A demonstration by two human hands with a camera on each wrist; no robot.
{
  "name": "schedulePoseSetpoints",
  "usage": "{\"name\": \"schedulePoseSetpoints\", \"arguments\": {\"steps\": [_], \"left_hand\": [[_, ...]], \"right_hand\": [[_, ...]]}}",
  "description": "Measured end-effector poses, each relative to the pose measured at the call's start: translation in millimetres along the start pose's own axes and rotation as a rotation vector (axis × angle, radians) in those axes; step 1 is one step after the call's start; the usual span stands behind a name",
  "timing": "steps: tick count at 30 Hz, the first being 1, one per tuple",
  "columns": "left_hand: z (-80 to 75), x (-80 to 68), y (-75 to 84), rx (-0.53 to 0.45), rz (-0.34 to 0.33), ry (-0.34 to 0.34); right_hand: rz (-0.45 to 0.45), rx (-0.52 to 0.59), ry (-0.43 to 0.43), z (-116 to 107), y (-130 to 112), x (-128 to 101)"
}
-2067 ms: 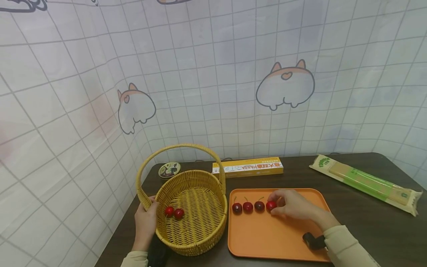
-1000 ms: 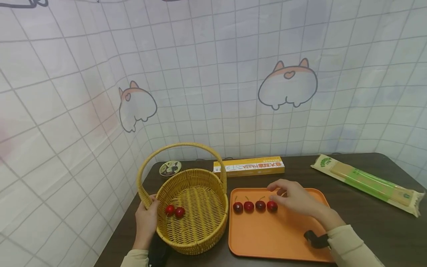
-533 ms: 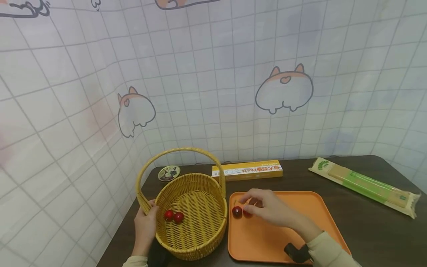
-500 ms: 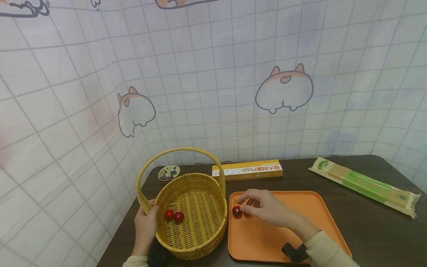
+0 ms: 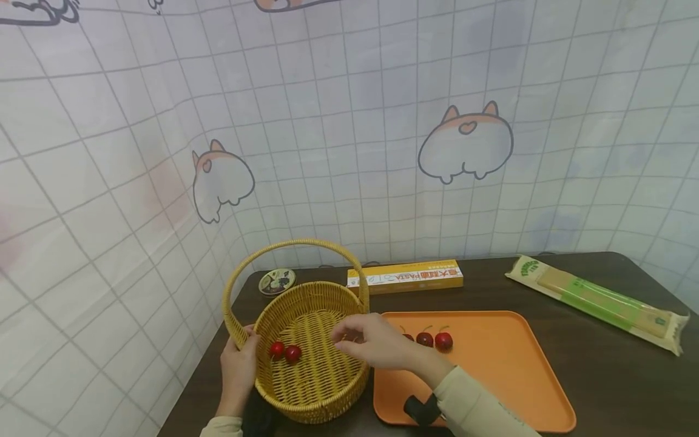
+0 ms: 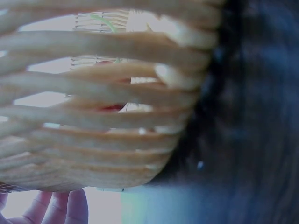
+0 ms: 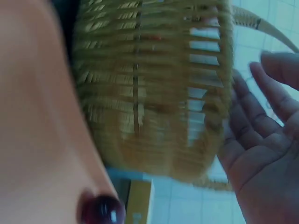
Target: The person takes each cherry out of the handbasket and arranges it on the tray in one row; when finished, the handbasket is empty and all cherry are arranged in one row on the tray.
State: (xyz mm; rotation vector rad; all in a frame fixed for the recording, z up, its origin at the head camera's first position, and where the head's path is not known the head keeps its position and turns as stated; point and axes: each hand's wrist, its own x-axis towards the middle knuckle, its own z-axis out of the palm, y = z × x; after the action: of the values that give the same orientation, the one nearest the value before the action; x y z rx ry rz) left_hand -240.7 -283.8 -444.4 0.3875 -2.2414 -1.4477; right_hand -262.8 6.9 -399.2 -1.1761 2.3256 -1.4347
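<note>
Head view showed the left hand gripping a round yellow woven basket, where its tall handle came down to the rim. Two shiny, round red cherries lay inside, just right of that hand. The right hand was over the basket's right edge, its fingers bent a little and its thumb apart from them (it looked like it held nothing). I couldn't tell if it touched the rim. Under its wrist was a flat orange tray on a dark brown table. Three dark red cherries with thin stems sat in a row on the tray, right beside that hand, which hid part of one. Farther away, past the right hand, lay a long yellow and white box. Past the left hand was a small round tin. Well off to the right hand's right lay a long green and cream packet.
</note>
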Motion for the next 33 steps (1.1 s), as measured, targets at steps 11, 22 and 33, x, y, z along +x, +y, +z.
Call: {"name": "schedulePoseSetpoints", "arguments": {"steps": [11,22,33], "left_hand": [[5.8,-2.1,-1.4,-0.015,0.034,-0.001],[0.0,-0.4,-1.1,-0.016,0.029,0.015],[2.4,0.8,-2.7,-0.019,0.028,0.023]], "right_hand": [[0.020,-0.135,-0.077,33,5,32],[-0.013,-0.196,-0.075,48,-1,57],[0.016,-0.409,-0.105,70,4,73]]}}
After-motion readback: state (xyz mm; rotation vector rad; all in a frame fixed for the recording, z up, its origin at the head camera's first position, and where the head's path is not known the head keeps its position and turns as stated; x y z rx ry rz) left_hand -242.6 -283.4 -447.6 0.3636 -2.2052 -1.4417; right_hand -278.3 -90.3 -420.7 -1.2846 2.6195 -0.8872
